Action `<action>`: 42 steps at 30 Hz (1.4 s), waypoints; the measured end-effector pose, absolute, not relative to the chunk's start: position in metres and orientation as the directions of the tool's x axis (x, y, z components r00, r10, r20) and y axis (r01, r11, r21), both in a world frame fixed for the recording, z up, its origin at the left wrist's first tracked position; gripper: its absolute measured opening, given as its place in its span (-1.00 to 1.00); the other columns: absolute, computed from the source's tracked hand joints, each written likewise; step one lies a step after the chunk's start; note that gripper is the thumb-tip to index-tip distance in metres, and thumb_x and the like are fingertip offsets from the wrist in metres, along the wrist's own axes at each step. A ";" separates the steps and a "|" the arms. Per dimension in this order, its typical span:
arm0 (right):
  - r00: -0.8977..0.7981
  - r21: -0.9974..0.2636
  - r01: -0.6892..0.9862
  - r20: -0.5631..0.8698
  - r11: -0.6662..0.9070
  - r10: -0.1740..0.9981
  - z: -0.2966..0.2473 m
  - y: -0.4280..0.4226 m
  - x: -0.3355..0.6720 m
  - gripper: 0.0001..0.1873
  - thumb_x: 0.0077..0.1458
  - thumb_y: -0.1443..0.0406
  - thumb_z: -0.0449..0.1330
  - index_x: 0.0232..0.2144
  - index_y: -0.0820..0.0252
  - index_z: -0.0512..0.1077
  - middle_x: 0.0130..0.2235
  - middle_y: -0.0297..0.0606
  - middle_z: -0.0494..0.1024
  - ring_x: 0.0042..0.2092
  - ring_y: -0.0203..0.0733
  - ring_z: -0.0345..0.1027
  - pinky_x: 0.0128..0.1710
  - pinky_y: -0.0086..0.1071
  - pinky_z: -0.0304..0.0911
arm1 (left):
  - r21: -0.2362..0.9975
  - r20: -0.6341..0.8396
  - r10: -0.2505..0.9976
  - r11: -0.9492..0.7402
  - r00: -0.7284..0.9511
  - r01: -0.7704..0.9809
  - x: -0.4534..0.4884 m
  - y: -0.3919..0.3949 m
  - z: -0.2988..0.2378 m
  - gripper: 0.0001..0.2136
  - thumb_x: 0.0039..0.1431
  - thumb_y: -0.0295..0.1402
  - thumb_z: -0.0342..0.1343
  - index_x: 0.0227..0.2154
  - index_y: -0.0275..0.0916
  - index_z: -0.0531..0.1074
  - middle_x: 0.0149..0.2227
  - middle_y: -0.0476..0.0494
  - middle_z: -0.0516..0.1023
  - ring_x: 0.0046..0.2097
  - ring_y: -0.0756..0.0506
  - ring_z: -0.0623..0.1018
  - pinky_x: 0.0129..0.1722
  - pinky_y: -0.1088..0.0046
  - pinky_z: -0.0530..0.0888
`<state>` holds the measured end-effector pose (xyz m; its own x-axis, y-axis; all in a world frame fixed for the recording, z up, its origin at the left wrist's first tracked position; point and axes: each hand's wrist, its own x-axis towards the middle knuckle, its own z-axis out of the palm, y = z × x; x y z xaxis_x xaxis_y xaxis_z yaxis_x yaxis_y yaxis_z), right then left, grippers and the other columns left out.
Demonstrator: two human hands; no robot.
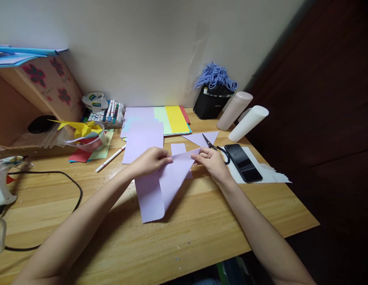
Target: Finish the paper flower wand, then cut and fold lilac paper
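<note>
Both of my hands hold a lilac sheet of paper (160, 186) that is folded over itself above the wooden table (201, 221). My left hand (151, 160) pinches its upper left edge, fingers closed. My right hand (212, 160) pinches the upper right corner. The lower fold of the sheet rests on the table. Black-handled scissors (215, 148) lie just behind my right hand, next to a lilac triangle offcut (198, 137) and a small lilac rectangle (178, 149).
A stack of coloured sheets (168, 118) lies by the wall, with markers (111, 113) and tape rolls (94, 101) to its left. A bowl of paper scraps (87, 136), a white pencil (111, 158), a glue gun with cable (2, 182), a phone (243, 162), two white cylinders (241, 116) and a black pouch (210, 103) surround the work spot.
</note>
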<state>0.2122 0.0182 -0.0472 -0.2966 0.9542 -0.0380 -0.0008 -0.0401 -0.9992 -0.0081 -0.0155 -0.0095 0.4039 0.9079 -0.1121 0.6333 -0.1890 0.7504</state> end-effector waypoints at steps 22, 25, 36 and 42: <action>-0.347 -0.973 -0.059 -0.189 -0.222 0.919 -0.057 0.015 0.203 -0.68 -0.16 0.08 0.26 -0.58 0.24 0.40 -0.59 -0.34 0.49 -0.57 -0.32 0.37 -0.54 -0.47 0.33 | 0.759 -0.179 0.903 -0.126 0.391 0.638 -0.011 -0.012 -0.016 -0.71 0.08 -0.19 -0.07 -0.64 -0.26 0.18 -0.63 0.07 0.13 -0.56 0.07 0.13 -0.55 0.52 0.09; -0.386 -0.962 -0.085 -0.210 -0.261 0.898 -0.059 0.013 0.201 -0.71 -0.14 0.10 0.25 -0.50 0.23 0.43 -0.54 -0.34 0.51 -0.50 -0.30 0.39 -0.53 -0.48 0.32 | 0.761 -0.181 0.911 -0.108 0.370 0.639 -0.010 -0.012 -0.018 -0.69 0.06 -0.18 -0.06 -0.65 -0.26 0.16 -0.63 0.06 0.12 -0.56 0.07 0.12 -0.56 0.52 0.08; -0.380 -0.949 -0.027 -0.282 -0.316 0.881 -0.065 0.012 0.193 -0.63 -0.22 0.05 0.28 -0.57 0.27 0.39 -0.56 -0.33 0.48 -0.52 -0.32 0.35 -0.53 -0.49 0.29 | 0.818 -0.202 0.932 -0.008 0.300 0.576 -0.006 -0.012 -0.025 -0.68 0.03 -0.15 -0.03 -0.67 -0.25 0.16 -0.65 0.08 0.09 -0.59 0.08 0.09 -0.58 0.53 0.04; -0.478 -0.929 -0.045 -0.304 -0.368 0.824 -0.068 0.012 0.193 -0.66 -0.17 0.08 0.26 -0.50 0.27 0.40 -0.52 -0.32 0.50 -0.49 -0.31 0.38 -0.48 -0.47 0.31 | 0.835 -0.225 0.946 0.064 0.233 0.547 -0.003 -0.011 -0.035 -0.68 0.01 -0.12 -0.04 -0.63 -0.29 0.28 -0.65 0.05 0.19 -0.59 0.06 0.15 -0.58 0.53 0.09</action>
<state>0.1934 0.0119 -0.0683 -0.4783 0.8240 -0.3036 -0.0453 -0.3685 -0.9285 -0.0033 -0.0114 -0.0353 0.2328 0.9462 -0.2247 0.5465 0.0639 0.8350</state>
